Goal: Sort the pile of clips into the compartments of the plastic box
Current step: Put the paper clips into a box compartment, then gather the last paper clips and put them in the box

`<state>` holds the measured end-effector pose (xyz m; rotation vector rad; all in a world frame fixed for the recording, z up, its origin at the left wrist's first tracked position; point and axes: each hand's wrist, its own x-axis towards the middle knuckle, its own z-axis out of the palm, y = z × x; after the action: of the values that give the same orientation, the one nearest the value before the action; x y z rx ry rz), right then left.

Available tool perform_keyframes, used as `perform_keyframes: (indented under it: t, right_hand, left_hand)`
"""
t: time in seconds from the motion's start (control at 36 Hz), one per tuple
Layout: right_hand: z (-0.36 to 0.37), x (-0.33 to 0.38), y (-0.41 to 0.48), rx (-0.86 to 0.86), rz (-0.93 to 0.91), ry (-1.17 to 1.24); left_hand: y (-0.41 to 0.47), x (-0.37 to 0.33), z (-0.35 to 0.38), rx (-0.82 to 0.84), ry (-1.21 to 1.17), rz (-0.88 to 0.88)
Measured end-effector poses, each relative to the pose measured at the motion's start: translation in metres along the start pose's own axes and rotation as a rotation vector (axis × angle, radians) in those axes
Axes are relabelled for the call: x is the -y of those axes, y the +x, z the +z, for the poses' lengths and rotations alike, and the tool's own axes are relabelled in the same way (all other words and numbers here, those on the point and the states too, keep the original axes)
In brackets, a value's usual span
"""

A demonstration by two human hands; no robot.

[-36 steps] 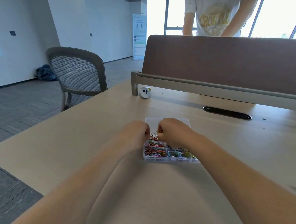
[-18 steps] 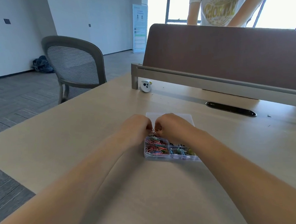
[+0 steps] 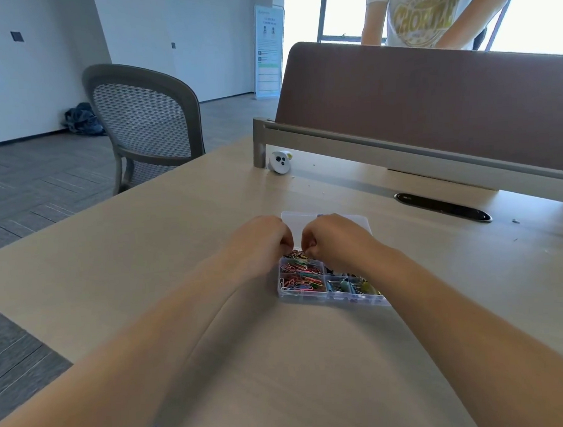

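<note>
A clear plastic box (image 3: pixel 333 297) with compartments lies on the desk in front of me. Its left compartments hold colourful paper clips (image 3: pixel 301 274); the right ones hold binder clips (image 3: pixel 352 286). The box's clear lid (image 3: pixel 293 221) lies flat behind my hands. My left hand (image 3: pixel 262 239) and my right hand (image 3: pixel 335 238) hover over the box's far left corner, fingers curled, tips pinched together over a small tangle of clips (image 3: pixel 296 254). Which hand holds the clips I cannot tell.
A small white round device (image 3: pixel 280 161) sits by the grey divider post. A dark cable slot (image 3: pixel 443 206) lies at right. A brown partition (image 3: pixel 431 107) runs along the desk's far edge, a person standing behind it. A grey mesh chair (image 3: pixel 145 122) stands at left.
Both hands stay pinched together over the box's far left corner, drawing slightly closer. The camera view has tilted up a little.
</note>
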<state>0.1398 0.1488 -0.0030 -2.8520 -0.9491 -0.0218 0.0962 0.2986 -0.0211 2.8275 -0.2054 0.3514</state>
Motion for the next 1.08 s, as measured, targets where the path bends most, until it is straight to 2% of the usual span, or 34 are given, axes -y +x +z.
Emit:
perform_keyframes:
  t: [0.56,0.83,1.08]
  right_hand:
    - [-0.009,-0.013,-0.021,-0.082,0.016,0.055]
    - [-0.048,-0.058,-0.117,-0.097,0.139,0.076]
    - [-0.065,-0.120,-0.236,-0.062,0.352,0.065]
  left_hand:
    - [-0.006,-0.026,-0.008,-0.041,-0.013,0.030]
    - [-0.023,-0.123,-0.010,-0.072,-0.068,0.125]
    - [-0.046,-0.231,0.020,0.097,-0.142,0.288]
